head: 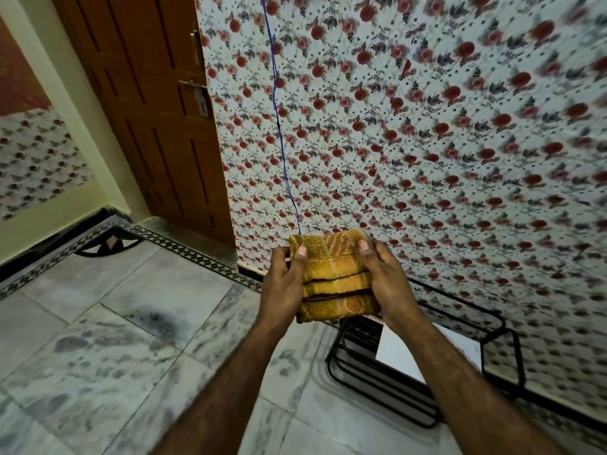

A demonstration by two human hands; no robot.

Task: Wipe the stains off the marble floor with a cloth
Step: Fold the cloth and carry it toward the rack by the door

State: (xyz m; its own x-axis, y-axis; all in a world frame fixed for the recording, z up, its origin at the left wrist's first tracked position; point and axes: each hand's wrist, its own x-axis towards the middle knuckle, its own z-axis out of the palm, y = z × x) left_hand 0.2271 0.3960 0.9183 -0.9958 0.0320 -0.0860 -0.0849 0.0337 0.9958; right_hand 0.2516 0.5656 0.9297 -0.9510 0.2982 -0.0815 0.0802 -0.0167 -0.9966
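Both hands, left hand (285,280) & right hand (382,284), grip folded yellow cloth (335,280) betw. them, above marble floor (115,323), dark stain (161,321) below-left of grip.

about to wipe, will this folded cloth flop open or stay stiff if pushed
Probably floppy and light: the cloth looks soft, stacked in folds. Pushed loosely it may unfold; the left hand and right hand grip it.

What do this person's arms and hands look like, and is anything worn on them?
The left forearm and right forearm are bare to the frame edge, with no sleeves in view. The left hand and right hand show no gloves, rings, watch or bracelets. The thumbnails that show are short and unpainted.
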